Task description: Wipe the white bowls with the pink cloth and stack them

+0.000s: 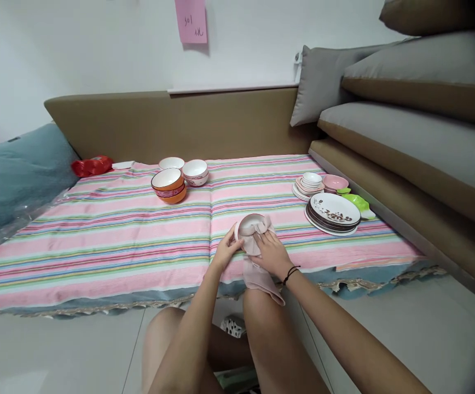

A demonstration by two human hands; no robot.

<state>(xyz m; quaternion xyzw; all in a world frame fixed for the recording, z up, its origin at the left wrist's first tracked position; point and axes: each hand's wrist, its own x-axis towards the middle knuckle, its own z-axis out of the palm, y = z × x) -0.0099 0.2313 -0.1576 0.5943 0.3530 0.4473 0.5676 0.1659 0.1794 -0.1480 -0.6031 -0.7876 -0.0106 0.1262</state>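
Note:
A white bowl [246, 224] is held tilted above the front part of the striped cloth cover. My left hand [227, 249] grips its left side, thumb over the rim. With my right hand [272, 253] I press a pale pink cloth [258, 276] into the bowl and over its right edge; part of the cloth hangs down to my knee. The fingertips of my right hand are partly sunk in the folds, and the bowl's outside is mostly hidden.
Stacked orange and patterned bowls [169, 187] stand at back left beside white bowls [195, 168]. At right are a stack of plates [331, 210], small white bowls [311, 180], a pink bowl [336, 183] and a green item [357, 203]. A red bag [92, 166] lies far left; cushions [410, 137] rise at right.

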